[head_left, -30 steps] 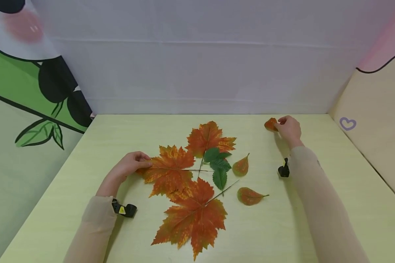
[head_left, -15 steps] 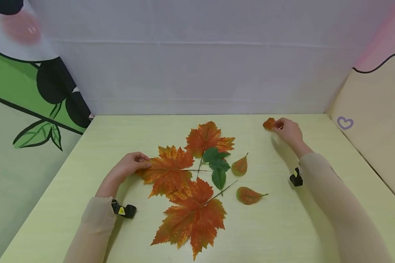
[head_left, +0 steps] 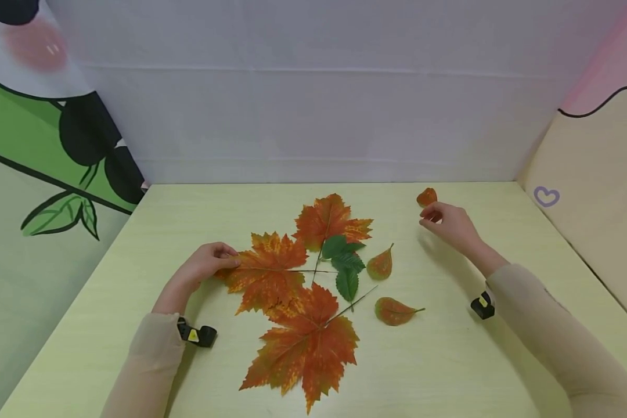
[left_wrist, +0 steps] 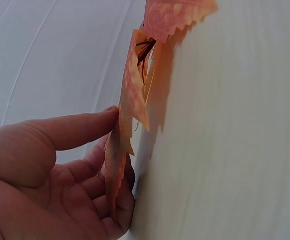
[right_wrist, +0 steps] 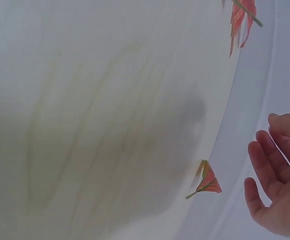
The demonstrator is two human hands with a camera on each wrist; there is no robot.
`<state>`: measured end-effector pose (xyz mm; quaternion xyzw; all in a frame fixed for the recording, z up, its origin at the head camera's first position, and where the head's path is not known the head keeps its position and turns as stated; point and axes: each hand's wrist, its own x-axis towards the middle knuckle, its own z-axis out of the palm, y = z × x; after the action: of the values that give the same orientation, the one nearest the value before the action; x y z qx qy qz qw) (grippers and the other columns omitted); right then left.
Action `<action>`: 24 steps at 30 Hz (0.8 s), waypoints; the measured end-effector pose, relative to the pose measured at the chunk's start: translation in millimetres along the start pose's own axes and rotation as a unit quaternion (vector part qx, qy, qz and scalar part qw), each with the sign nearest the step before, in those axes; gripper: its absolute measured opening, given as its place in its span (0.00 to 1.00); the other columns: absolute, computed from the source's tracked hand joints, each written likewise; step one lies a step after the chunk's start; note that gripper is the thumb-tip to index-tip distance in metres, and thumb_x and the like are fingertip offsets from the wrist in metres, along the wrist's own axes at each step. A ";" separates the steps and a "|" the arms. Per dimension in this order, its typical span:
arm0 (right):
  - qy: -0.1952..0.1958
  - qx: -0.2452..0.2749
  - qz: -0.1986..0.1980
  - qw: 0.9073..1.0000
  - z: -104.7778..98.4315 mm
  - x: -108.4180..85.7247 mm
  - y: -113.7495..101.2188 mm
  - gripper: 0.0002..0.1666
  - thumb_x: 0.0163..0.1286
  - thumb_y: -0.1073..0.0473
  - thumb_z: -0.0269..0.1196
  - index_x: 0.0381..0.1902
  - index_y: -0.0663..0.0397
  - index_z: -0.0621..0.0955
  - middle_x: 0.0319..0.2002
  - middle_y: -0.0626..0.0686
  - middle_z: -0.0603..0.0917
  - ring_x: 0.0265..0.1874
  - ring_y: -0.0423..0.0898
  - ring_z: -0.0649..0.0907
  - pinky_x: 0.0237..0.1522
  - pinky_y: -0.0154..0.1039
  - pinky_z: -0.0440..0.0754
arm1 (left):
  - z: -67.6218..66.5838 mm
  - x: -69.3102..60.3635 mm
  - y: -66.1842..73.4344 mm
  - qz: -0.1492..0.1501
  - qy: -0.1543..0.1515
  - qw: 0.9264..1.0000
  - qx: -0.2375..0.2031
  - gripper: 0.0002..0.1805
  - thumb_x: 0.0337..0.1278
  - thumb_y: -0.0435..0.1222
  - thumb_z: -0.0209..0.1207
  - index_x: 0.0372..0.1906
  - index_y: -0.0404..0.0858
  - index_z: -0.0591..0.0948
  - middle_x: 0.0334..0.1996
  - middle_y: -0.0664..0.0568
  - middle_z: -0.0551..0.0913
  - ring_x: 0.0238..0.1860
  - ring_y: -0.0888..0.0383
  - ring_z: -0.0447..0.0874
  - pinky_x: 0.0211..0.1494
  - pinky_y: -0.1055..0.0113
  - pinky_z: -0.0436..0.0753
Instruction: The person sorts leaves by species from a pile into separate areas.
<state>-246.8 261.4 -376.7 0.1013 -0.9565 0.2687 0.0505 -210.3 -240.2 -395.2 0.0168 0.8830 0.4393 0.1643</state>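
Now that the right grip (head_left: 451,226) has let go of the small far leaf (head_left: 426,197), only one hand is actually holding anything. A second ago those fingers were right on that leaf; now they've pulled back a bit toward the person, loosely bent with nothing in them. Right wrist view backs that up, fingers clearly apart from any leaf. The leaf itself hasn't really budged, it's lying on the surface (head_left: 198,215) near the far edge, over on the right.

Left grip (head_left: 212,259) is a different story: no visible change, it's pinching the outer end of the left big leaf (head_left: 271,270). Left wrist view has the thumb on one face and fingers behind, with that end off the surface a little.

Rest of the spread looks the same too: back big leaf (head_left: 326,217), front big leaf (head_left: 305,348), green sprig (head_left: 348,283) by the stems, then the middle small leaf (head_left: 380,265) and near small leaf (head_left: 395,312) just right of those. My read is the far leaf counts as set down, the right side's free, and the left big leaf is the one thing in hand.
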 end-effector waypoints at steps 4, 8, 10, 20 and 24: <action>-0.011 -0.009 -0.029 0.999 4.1 -7.8 -8.9 0.12 0.63 0.57 0.59 0.41 0.59 0.79 0.34 0.55 0.82 0.34 0.50 0.80 0.35 0.43 0.72 | 0.3 -0.9 2.2 -0.002 0.000 1.000 -0.001 0.20 0.57 0.39 0.58 0.48 0.28 0.71 0.35 0.48 0.76 0.33 0.57 0.71 0.37 0.67 0.71; -0.009 -0.012 -0.058 0.998 9.4 -16.1 -16.5 0.10 0.61 0.58 0.61 0.38 0.57 0.80 0.33 0.53 0.83 0.34 0.48 0.80 0.33 0.41 0.72 | 0.4 -1.0 2.7 -0.002 0.001 1.000 -0.001 0.20 0.57 0.39 0.58 0.47 0.28 0.71 0.35 0.48 0.75 0.33 0.57 0.71 0.37 0.67 0.71; -0.011 -0.012 -0.074 0.997 11.9 -20.9 -20.8 0.09 0.61 0.58 0.61 0.37 0.57 0.80 0.33 0.52 0.83 0.33 0.47 0.80 0.32 0.40 0.72 | 0.2 -1.0 2.4 -0.002 0.001 1.000 0.000 0.20 0.57 0.39 0.58 0.47 0.28 0.72 0.34 0.48 0.75 0.33 0.57 0.70 0.37 0.67 0.71; -0.023 -0.048 -0.192 0.980 25.7 -42.3 -45.0 0.06 0.57 0.60 0.65 0.34 0.54 0.82 0.32 0.46 0.82 0.33 0.44 0.80 0.40 0.44 0.74 | 0.7 0.3 -0.1 -0.002 0.001 1.000 -0.002 0.19 0.57 0.39 0.58 0.47 0.29 0.72 0.34 0.48 0.75 0.33 0.57 0.71 0.37 0.67 0.71; -0.023 -0.074 -0.283 0.956 32.0 -45.6 -49.8 0.06 0.54 0.64 0.67 0.32 0.52 0.83 0.31 0.46 0.82 0.32 0.45 0.80 0.42 0.45 0.74 | 0.6 0.1 0.1 -0.005 0.002 1.000 -0.002 0.19 0.56 0.38 0.58 0.47 0.29 0.72 0.34 0.48 0.75 0.32 0.57 0.70 0.36 0.67 0.71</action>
<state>-192.7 210.6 -385.7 0.3701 -0.9068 0.1690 0.1104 -210.3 -239.7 -395.5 0.0115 0.8825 0.4404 0.1647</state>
